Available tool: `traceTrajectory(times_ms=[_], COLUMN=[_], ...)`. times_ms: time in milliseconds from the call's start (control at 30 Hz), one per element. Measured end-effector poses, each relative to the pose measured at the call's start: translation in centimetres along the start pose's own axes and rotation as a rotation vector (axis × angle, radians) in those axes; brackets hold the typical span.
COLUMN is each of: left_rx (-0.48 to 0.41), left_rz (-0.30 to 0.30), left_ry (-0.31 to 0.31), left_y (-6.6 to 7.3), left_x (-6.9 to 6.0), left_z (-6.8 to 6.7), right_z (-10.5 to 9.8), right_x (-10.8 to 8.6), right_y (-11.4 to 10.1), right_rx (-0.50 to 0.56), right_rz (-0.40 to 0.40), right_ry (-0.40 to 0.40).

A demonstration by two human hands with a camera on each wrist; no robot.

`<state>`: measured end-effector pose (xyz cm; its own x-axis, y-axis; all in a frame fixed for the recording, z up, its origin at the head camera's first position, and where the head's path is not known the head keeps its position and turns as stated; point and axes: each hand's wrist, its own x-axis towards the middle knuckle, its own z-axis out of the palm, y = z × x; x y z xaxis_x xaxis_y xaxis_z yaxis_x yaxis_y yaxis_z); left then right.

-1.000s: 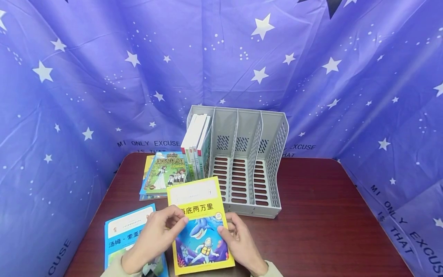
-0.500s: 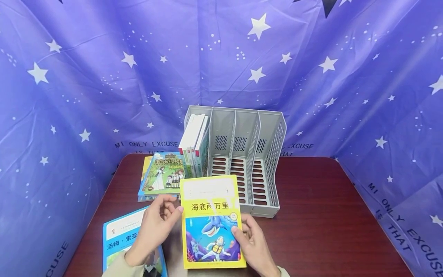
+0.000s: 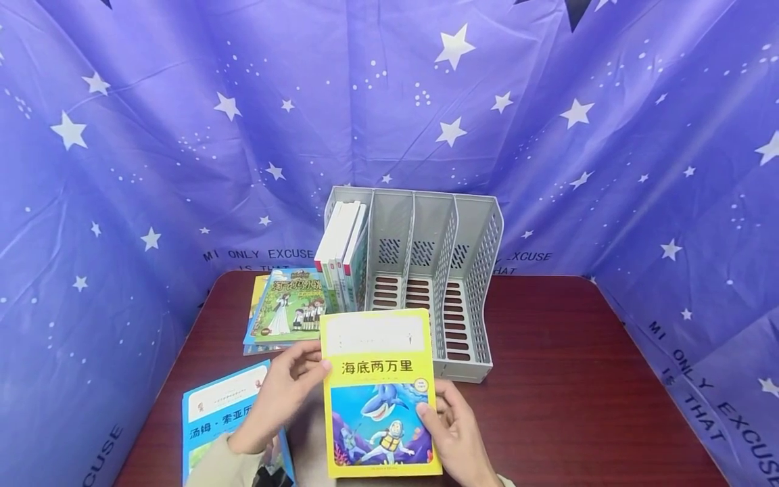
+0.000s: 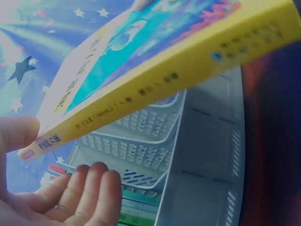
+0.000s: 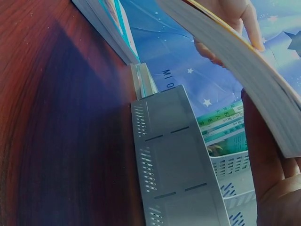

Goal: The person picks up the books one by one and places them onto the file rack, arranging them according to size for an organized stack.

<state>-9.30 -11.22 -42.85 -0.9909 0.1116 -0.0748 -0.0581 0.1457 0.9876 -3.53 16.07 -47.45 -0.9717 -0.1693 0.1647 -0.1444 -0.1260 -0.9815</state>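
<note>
A yellow-bordered book with a shark and diver on its cover is held up in front of me, its cover towards me. My right hand grips its right edge, thumb on the cover and fingers behind. At the left edge is my left hand; its thumb touches the book near the spine. In the left wrist view its other fingers are loosely bent and apart from the book. The page edges show in the right wrist view.
A grey slotted file rack stands behind, several books upright in its leftmost compartment. A stack topped by a green comic book lies left of it. A blue book lies at front left on the dark red table.
The yellow book has shifted to the right and straightened, carried by the right hand. The left thumb came off its cover, then came back to its left edge.
</note>
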Motion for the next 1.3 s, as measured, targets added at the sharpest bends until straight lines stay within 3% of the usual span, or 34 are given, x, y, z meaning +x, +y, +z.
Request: traceTrajectory(times_ms=[233, 500, 933, 1100, 1300], left_rx=[-0.216, -0.309, -0.284, -0.207, -0.132], left_rz=[-0.021, 0.004, -0.029, -0.019, 0.012], left_ry=[-0.056, -0.176, -0.177, -0.153, -0.167], left_y=[0.4, 1.3, 2.2, 2.4, 2.9], left_x=[0.4, 1.0, 1.5, 1.3, 1.0], left_z=[-0.4, -0.4, 0.0, 0.0, 0.1], right_z=[-0.2, -0.5, -1.0, -1.1, -1.3], right_x=[-0.3, -0.6, -0.9, -0.9, -0.9], right_y=[-0.1, 0.0, 0.2, 0.3, 0.5], right_rx=[0.025, 0.042, 0.006, 0.011, 0.02], right_rz=[-0.024, -0.032, -0.05, -0.011, 0.048], right_ry=[-0.017, -0.035, -0.041, -0.035, -0.027])
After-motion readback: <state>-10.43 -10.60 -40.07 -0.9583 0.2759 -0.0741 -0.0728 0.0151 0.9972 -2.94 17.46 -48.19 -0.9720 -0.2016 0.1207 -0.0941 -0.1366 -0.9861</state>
